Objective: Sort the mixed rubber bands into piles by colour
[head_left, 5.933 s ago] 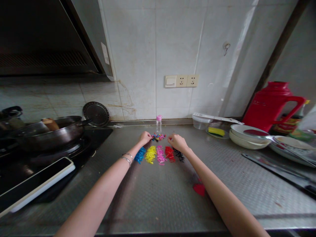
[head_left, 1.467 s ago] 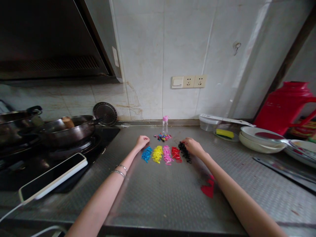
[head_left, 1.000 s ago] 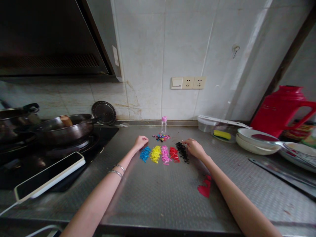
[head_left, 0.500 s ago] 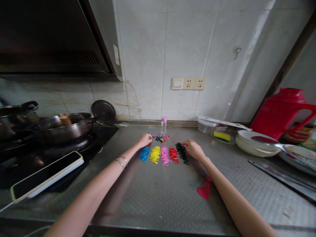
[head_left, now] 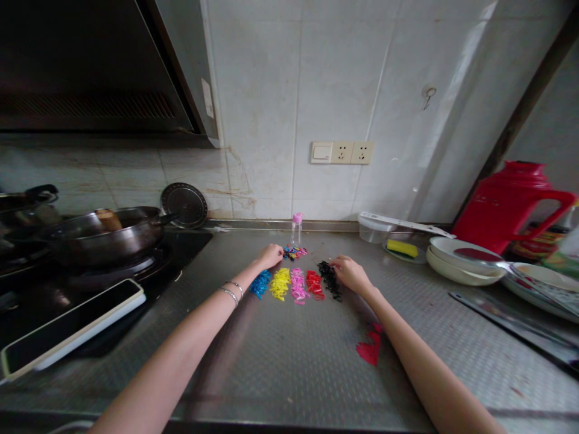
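Observation:
Five sorted heaps of tiny bands lie in a row on the steel counter [head_left: 289,361]: blue [head_left: 260,283], yellow [head_left: 280,283], pink [head_left: 297,284], red [head_left: 313,283] and black [head_left: 329,279]. Behind them sits a small mixed-colour heap [head_left: 294,252] and a little clear bottle with a pink cap [head_left: 296,228]. My left hand [head_left: 270,255], with bracelets at the wrist, has its fingers curled, fingertips touching the left edge of the mixed heap. My right hand [head_left: 348,272] rests beside the black heap, fingers bent and pinched at its right edge.
A stove with a wok [head_left: 97,235] and a phone [head_left: 67,328] fills the left. Bowls [head_left: 461,260], a sponge [head_left: 401,248], a plastic tub [head_left: 373,226] and a red thermos [head_left: 509,205] stand at the right. A red scrap [head_left: 367,351] lies under my right forearm.
My left hand moved from beside the blue heap up to the mixed heap. My right hand stayed at the black heap. The camera shifted slightly.

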`<state>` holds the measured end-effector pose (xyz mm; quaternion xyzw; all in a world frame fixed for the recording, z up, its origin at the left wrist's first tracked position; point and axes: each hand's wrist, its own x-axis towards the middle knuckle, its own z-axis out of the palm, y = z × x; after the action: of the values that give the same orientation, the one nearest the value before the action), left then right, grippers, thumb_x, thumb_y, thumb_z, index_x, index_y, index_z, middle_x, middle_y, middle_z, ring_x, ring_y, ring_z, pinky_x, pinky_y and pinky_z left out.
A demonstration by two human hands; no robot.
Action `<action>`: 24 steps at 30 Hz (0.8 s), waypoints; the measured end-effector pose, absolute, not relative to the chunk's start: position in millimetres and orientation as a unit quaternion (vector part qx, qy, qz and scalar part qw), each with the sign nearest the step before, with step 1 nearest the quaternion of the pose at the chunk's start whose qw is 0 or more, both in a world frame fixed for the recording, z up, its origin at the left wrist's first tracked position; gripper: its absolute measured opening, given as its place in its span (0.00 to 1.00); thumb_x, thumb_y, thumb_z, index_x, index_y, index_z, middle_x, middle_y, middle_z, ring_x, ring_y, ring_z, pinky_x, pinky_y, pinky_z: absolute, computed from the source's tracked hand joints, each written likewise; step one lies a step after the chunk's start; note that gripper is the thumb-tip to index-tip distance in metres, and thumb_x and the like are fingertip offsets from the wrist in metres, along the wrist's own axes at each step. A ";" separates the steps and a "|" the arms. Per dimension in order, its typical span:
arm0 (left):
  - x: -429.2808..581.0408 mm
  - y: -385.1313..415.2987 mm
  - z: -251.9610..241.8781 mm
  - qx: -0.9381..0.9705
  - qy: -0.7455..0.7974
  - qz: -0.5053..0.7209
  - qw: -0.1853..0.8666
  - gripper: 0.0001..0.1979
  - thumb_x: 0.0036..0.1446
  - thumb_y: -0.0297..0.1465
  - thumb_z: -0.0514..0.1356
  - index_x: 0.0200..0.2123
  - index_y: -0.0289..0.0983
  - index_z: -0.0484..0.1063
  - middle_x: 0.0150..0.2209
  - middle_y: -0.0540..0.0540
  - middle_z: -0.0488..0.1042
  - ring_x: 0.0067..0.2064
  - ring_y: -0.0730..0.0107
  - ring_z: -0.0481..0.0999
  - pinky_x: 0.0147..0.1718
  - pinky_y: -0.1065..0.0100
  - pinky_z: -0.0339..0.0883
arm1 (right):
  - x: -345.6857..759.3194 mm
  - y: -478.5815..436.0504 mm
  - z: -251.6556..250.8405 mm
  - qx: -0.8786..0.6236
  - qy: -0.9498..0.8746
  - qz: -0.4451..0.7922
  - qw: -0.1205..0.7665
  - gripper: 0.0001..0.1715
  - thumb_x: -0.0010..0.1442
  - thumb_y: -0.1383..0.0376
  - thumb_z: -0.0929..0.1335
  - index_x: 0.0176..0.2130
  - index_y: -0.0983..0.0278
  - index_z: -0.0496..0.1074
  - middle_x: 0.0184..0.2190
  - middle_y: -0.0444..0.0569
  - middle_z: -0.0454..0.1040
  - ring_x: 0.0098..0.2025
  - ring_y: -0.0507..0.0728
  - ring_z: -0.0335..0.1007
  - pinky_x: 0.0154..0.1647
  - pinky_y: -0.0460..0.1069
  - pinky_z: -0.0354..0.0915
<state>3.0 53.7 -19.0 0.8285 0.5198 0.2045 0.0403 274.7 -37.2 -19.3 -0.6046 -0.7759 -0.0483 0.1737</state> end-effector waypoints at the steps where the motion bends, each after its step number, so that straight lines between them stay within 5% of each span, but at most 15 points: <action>1: 3.0 54.7 -19.2 0.829 0.519 0.205 0.039 0.10 0.45 0.28 0.55 0.29 0.36 0.75 0.29 0.44 0.75 0.29 0.70 0.70 0.29 0.73 0.60 | 274.8 -37.2 -19.3 -0.605 -0.776 -0.049 0.174 0.17 0.55 0.67 0.57 0.39 0.59 0.71 0.39 0.47 0.69 0.42 0.52 0.63 0.39 0.42 0.57; 24: 100.3 2.6 -13.1 0.889 0.384 0.238 0.072 0.09 0.44 0.28 0.55 0.29 0.36 0.75 0.27 0.46 0.75 0.28 0.72 0.70 0.28 0.73 0.60 | 278.2 -40.4 -12.8 -0.627 -0.756 -0.045 0.183 0.18 0.55 0.67 0.58 0.41 0.58 0.71 0.41 0.47 0.68 0.44 0.52 0.62 0.39 0.43 0.57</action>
<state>100.3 2.6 -13.1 0.8890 0.3843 0.2381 0.0723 278.2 -40.4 -12.8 -0.6268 -0.7559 -0.0448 0.1834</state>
